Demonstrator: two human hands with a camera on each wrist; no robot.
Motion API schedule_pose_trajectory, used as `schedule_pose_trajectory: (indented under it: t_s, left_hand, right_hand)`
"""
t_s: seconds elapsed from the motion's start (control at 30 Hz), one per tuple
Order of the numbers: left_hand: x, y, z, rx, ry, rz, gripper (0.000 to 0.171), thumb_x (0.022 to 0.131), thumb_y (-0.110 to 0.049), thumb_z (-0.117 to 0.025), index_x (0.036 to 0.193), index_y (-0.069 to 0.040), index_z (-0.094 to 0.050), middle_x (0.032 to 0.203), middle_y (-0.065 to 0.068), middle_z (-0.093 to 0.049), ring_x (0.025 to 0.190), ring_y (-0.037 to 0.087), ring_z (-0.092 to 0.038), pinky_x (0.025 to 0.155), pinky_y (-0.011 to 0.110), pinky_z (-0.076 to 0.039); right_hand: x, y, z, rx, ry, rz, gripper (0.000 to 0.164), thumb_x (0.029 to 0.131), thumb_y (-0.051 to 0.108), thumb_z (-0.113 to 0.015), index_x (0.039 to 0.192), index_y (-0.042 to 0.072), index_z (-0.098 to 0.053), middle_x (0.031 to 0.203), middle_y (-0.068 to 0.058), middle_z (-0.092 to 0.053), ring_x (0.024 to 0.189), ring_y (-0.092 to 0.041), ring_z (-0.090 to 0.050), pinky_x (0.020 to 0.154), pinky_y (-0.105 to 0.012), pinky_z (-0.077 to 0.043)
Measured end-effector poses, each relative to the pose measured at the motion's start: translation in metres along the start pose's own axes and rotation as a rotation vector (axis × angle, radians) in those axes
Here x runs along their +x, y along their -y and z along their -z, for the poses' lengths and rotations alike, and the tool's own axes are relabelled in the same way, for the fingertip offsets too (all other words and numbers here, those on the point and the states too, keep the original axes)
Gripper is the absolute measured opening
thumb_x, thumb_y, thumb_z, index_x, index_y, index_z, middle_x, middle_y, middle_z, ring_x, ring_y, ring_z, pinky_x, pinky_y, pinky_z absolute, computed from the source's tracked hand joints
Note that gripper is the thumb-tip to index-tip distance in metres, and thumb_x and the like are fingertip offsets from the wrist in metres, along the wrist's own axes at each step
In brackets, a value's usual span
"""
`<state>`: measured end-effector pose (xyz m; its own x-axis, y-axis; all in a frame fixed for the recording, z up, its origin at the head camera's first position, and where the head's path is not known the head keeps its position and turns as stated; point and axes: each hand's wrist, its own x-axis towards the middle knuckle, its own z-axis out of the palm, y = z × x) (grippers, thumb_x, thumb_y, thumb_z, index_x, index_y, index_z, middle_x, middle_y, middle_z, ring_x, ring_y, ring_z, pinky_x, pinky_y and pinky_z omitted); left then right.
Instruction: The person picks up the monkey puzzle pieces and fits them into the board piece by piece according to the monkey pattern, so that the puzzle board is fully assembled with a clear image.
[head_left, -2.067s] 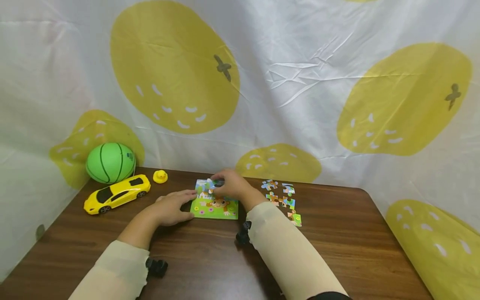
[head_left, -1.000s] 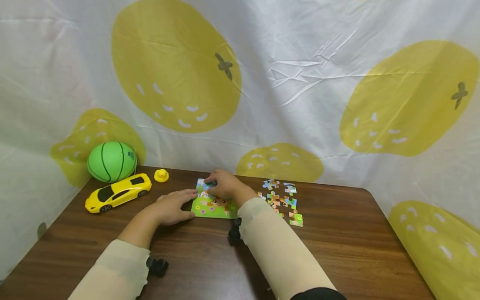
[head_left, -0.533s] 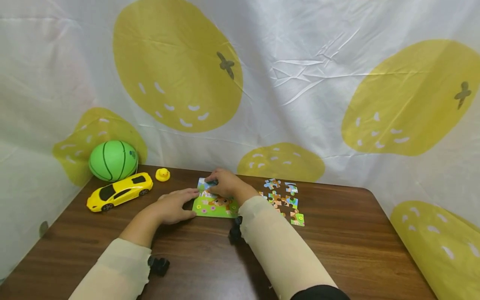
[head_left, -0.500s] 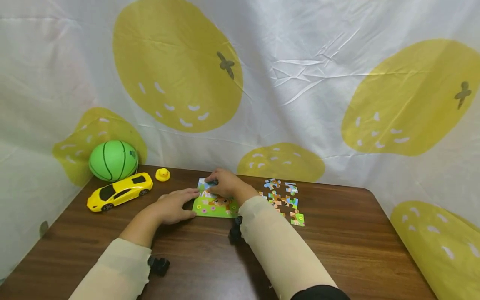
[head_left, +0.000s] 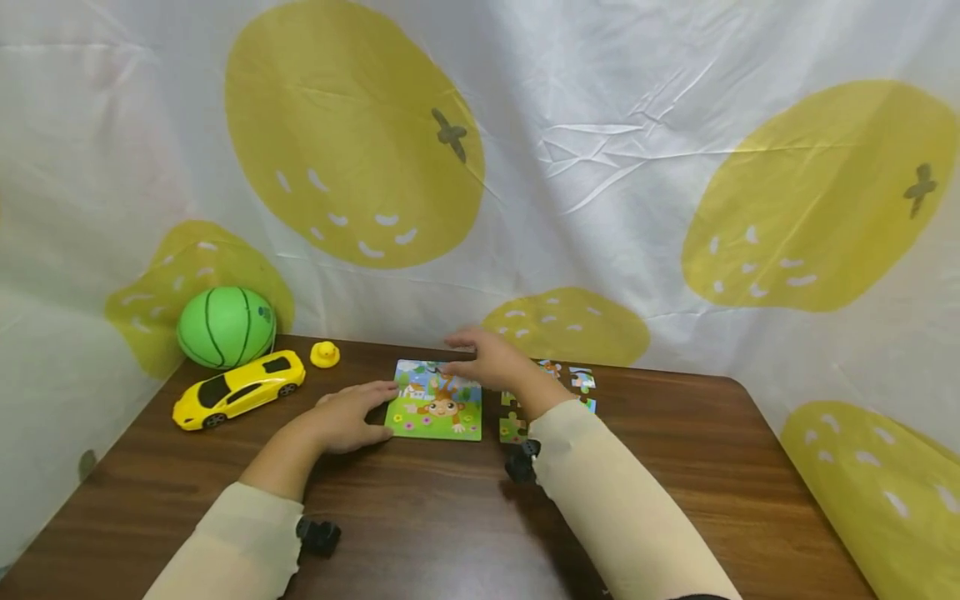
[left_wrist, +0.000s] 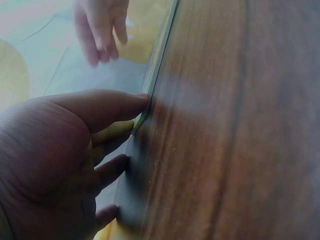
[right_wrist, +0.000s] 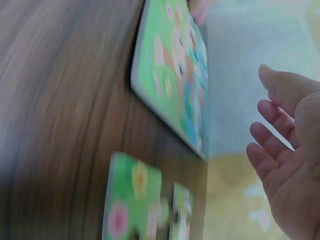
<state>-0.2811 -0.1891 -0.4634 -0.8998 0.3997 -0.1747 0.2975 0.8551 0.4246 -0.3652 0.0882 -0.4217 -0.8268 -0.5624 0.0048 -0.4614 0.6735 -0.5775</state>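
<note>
A square picture board (head_left: 435,427) with a monkey, flowers and a house lies on the table. My left hand (head_left: 347,417) rests at its left side, fingertips and thumb touching the edge. In the left wrist view, the thumb (left_wrist: 120,106) lies along the board's rim. My right hand (head_left: 501,367) is over the board's far right corner, fingers extended and holding nothing. Loose jigsaw pieces (head_left: 512,429) lie to the right of the board, partly hidden under the right wrist. The right wrist view shows a green jigsaw piece (right_wrist: 131,192) with flowers.
On the far left of the wooden table (head_left: 420,517) stand a green ball (head_left: 225,327), a yellow toy car (head_left: 240,390) and a small yellow duck (head_left: 325,354). A white curtain (head_left: 585,242) with yellow fruit prints hangs behind the table edge.
My right hand worked at the board's upper part, then lifted away to the right, uncovering the monkey picture. The left hand has stayed at the board's left edge.
</note>
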Motion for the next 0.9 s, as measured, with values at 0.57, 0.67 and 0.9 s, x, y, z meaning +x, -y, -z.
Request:
schedule_pose_trajectory:
  t_s: [0.57, 0.67, 0.9]
  left_hand:
    - [-0.001, 0.000, 0.000, -0.002, -0.010, -0.004, 0.071, 0.101, -0.040, -0.071, 0.163, -0.015, -0.047, 0.175, 0.005, -0.038, 0.160, 0.043, -0.035, 0.116, 0.082, -0.030]
    - [-0.001, -0.001, -0.001, -0.002, -0.008, -0.006, 0.071, 0.101, -0.040, -0.071, 0.163, -0.015, -0.047, 0.175, 0.005, -0.038, 0.160, 0.043, -0.035, 0.116, 0.082, -0.029]
    - [-0.003, -0.003, 0.000, -0.008, -0.010, -0.008, 0.071, 0.101, -0.039, -0.071, 0.163, -0.014, -0.047, 0.175, 0.006, -0.038, 0.160, 0.044, -0.036, 0.116, 0.083, -0.029]
  right_hand:
    - [-0.075, -0.079, 0.056, 0.031, -0.152, -0.125, 0.054, 0.104, 0.025, -0.072, 0.154, 0.012, -0.058, 0.158, -0.013, -0.056, 0.137, -0.038, -0.060, 0.105, -0.056, -0.055]
    - [-0.080, -0.092, 0.059, -0.001, -0.170, -0.134, 0.052, 0.104, 0.023, -0.072, 0.153, 0.010, -0.059, 0.160, -0.016, -0.055, 0.143, -0.042, -0.055, 0.112, -0.061, -0.050]
    - [-0.083, -0.111, 0.058, -0.032, -0.157, -0.195, 0.053, 0.104, 0.020, -0.071, 0.154, 0.010, -0.058, 0.158, -0.019, -0.056, 0.143, -0.043, -0.055, 0.113, -0.060, -0.049]
